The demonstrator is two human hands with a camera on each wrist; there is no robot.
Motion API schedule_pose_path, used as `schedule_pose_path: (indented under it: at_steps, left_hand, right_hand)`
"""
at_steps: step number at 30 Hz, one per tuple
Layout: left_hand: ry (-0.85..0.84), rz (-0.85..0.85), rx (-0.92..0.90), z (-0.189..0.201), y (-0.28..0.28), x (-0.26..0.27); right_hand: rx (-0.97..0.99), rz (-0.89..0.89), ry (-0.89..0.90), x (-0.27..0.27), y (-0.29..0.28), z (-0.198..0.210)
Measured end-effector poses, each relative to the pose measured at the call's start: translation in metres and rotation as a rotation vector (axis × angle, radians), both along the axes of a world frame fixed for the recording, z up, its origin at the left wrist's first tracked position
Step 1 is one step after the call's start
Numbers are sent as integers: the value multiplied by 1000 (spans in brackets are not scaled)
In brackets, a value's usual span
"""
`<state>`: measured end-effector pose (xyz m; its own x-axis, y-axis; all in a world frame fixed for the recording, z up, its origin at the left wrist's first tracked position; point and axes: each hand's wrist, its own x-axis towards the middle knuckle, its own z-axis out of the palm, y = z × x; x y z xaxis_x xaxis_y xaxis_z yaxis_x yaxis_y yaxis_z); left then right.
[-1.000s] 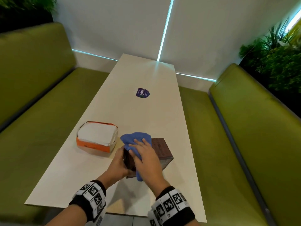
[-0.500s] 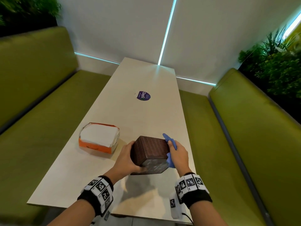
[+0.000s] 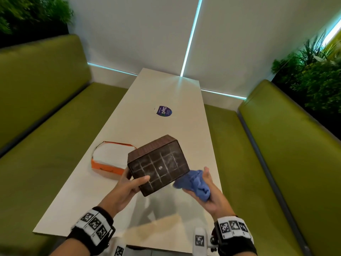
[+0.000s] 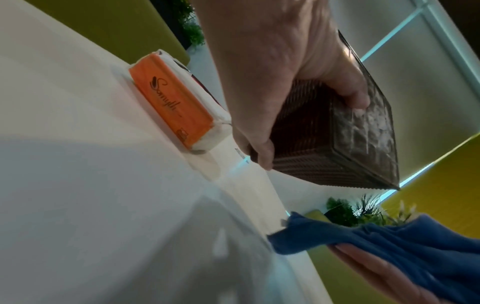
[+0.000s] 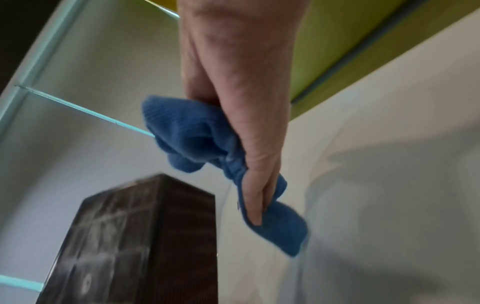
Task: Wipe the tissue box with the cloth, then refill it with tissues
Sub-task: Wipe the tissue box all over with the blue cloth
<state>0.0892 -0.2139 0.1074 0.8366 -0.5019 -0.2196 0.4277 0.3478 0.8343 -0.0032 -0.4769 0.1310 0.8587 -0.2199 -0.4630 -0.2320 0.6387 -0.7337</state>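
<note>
The left hand (image 3: 127, 189) grips the tissue box (image 3: 158, 166) tilted above the desk (image 3: 129, 126), dusty underside facing the person, while the right hand (image 3: 206, 193), just beside its right edge, clutches the cloth (image 3: 193, 183).

Your forearms are bare — each wrist wears a black band (image 3: 92, 230) faced with white squares printed with black coded markers. The right band (image 3: 233, 230) carries a white tab (image 3: 199, 240) — another marker on it.
</note>
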Motion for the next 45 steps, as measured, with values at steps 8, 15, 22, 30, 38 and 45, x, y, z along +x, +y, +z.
schedule_pose_path:
  at_steps: [8, 15, 22, 30, 38, 45]
  left_hand:
    - [12, -158, 8, 12, -17, -17]
    - [-154, -274, 281, 17, 4, -1]
    - [-361, -420, 420, 38, -9, 15]
    - [-343, -201, 445, 16, -20, 7]
    - [-399, -135, 415, 9, -35, -2]
    - [-399, -115, 426, 4, -30, -2]
  right_hand:
    - [25, 339, -113, -1, 47, 5]
    - [-312, 416, -78, -1, 24, 30]
    - [-605, 570, -106, 4, 21, 44]
    - [-776, -28, -162, 7, 20, 68]
    - [-1472, 313, -318, 47, 99, 80]
    - [-1452, 245, -36, 51, 63, 67]
